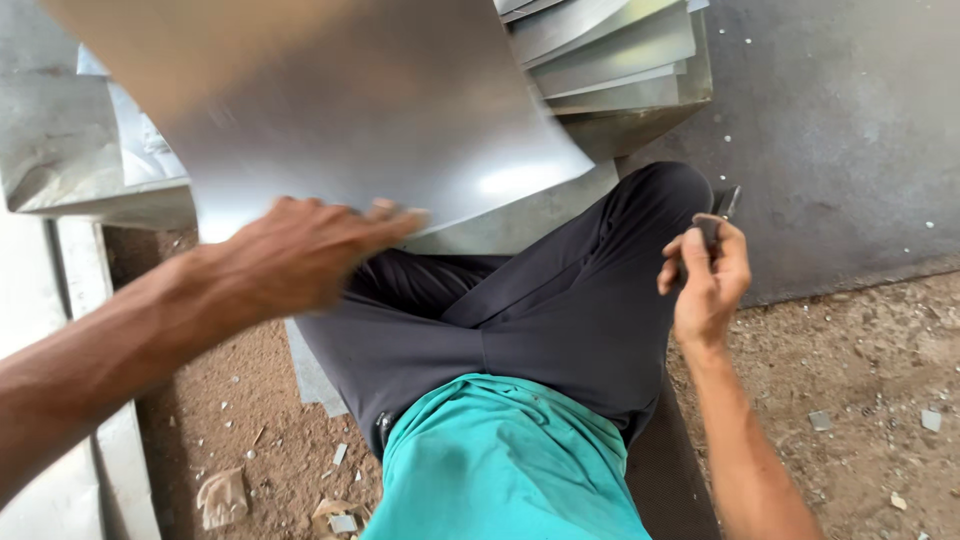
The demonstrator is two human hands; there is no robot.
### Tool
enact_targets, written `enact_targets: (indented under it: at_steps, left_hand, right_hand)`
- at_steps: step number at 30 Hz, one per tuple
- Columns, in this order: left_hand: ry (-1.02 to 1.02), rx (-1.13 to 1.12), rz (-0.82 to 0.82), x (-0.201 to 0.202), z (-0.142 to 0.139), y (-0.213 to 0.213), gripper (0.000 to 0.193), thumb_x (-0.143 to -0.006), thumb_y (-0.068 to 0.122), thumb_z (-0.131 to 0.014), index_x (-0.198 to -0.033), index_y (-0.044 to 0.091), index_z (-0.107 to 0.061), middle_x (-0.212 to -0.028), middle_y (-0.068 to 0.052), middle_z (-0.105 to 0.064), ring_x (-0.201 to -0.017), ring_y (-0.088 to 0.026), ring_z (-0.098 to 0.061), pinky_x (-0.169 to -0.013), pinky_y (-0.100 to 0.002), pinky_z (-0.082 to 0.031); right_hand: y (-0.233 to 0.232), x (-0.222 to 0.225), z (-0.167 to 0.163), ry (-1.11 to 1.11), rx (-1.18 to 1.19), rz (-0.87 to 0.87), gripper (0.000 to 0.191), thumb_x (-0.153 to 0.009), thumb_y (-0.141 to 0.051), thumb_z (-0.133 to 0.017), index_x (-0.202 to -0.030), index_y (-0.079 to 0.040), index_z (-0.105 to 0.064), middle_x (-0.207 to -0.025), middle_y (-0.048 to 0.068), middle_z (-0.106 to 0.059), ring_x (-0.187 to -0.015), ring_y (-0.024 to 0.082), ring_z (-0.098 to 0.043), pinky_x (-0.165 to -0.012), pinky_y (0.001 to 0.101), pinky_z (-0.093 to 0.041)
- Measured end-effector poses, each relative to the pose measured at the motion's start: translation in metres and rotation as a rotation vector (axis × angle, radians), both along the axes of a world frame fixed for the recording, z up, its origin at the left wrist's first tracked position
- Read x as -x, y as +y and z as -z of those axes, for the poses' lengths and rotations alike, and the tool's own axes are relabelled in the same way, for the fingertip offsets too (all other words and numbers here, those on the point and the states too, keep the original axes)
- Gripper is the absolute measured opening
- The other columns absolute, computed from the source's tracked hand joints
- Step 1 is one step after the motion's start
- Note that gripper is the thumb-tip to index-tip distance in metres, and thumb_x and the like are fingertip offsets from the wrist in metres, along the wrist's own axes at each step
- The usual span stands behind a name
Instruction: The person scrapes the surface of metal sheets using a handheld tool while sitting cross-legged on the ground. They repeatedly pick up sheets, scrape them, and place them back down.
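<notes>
While our left hand clamps the sheet, which spreads toward twelve o'clock, our right hand grips a tool at three o'clock.

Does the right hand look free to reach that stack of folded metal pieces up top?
Probably not freely: the right hand grips a dark tool, and the raised knee lies before the stack.

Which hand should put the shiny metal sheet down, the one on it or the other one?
Probably the left hand: it already grips the metal sheet at its lower edge. The right hand is off to the side, busy holding a small dark tool.
</notes>
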State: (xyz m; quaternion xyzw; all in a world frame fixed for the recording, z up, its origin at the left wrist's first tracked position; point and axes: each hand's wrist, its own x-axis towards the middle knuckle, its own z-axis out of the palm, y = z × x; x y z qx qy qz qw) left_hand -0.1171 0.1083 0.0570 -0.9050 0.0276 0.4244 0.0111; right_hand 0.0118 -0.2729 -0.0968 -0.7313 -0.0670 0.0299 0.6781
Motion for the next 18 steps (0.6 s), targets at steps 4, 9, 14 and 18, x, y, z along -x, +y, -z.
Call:
enact_targets:
  at_steps: [4,9,14,18]
  left_hand:
    - [-0.311,-0.166,0.21,0.014,-0.002,0.034,0.085,-0.092,-0.008,-0.044,-0.161,0.03,-0.015,-0.164,-0.008,-0.028,-0.115,-0.028,-0.06,-0.055,-0.027,-0.065]
    - [-0.457,-0.278,0.078,0.012,0.053,0.02,0.082,-0.093,0.002,-0.05,-0.163,0.022,-0.013,-0.157,-0.027,-0.029,-0.124,-0.051,-0.051,-0.08,-0.046,-0.063]
    - [-0.623,-0.197,-0.112,0.007,0.098,-0.008,0.085,-0.093,0.009,-0.062,-0.164,0.022,-0.017,-0.156,-0.034,-0.03,-0.128,-0.061,-0.044,-0.093,-0.063,-0.054]
    - [-0.659,-0.19,-0.16,0.011,0.104,-0.007,0.087,-0.089,0.013,-0.064,-0.162,0.025,-0.018,-0.157,-0.033,-0.028,-0.132,-0.061,-0.039,-0.095,-0.067,-0.05]
  right_hand:
    - [0.008,-0.01,-0.009,0.101,-0.212,-0.108,0.039,-0.113,-0.028,-0.042,-0.126,0.002,-0.064,-0.088,0.003,-0.064,-0.067,0.009,-0.058,-0.056,0.0245,-0.048]
    - [0.039,-0.021,-0.027,-0.072,0.091,-0.216,0.034,-0.106,-0.016,-0.063,-0.134,0.002,-0.067,-0.103,0.002,-0.068,-0.08,0.008,-0.058,-0.071,0.0224,-0.048]
    - [0.099,-0.043,-0.058,-0.577,0.351,-0.421,0.021,-0.103,-0.007,-0.079,-0.121,0.001,-0.074,-0.101,0.009,-0.073,-0.086,0.017,-0.069,-0.077,0.0276,-0.053]
    - [0.144,-0.052,-0.061,-0.847,0.414,-0.522,0.019,-0.101,-0.004,-0.081,-0.119,-0.004,-0.077,-0.102,0.007,-0.072,-0.092,0.019,-0.067,-0.085,0.0312,-0.054]
